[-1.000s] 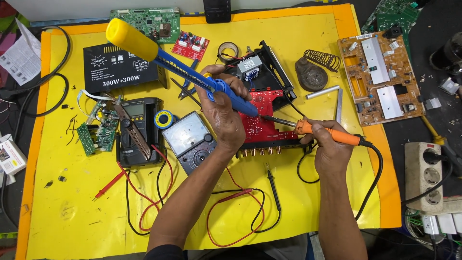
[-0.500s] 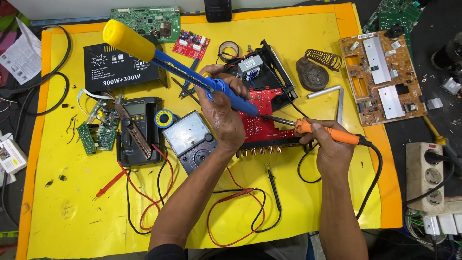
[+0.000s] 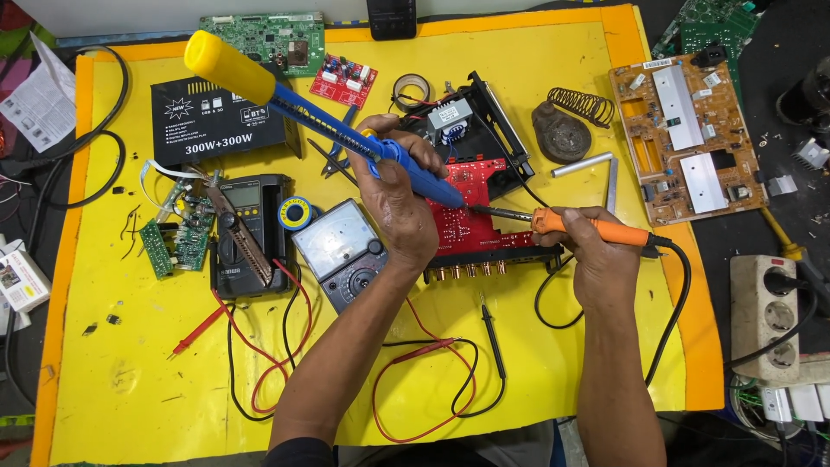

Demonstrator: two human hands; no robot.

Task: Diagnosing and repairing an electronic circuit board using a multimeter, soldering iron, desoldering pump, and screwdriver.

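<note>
Hands meet over the red circuit board [image 3: 471, 216] at frame centre on the yellow counter [image 3: 562, 372]; left hand [image 3: 393, 203] grips a blue-and-yellow desoldering pump [image 3: 320, 121] slanting from upper left; right hand [image 3: 592, 251] clasps an orange soldering iron [image 3: 588, 227] pointing left, both tips converging on the board.

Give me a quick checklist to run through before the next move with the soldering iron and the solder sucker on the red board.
1. Left hand grips the blue solder sucker firmly: ok.
2. Right hand holds the orange soldering iron by its handle, away from the metal tip: ok.
3. Iron tip and sucker nozzle meet over the red circuit board: ok.
4. Sucker's yellow plunger pressed down and armed: cannot tell.
5. Iron's black cord free of the board: ok.
6. Iron hot enough: cannot tell.
</note>
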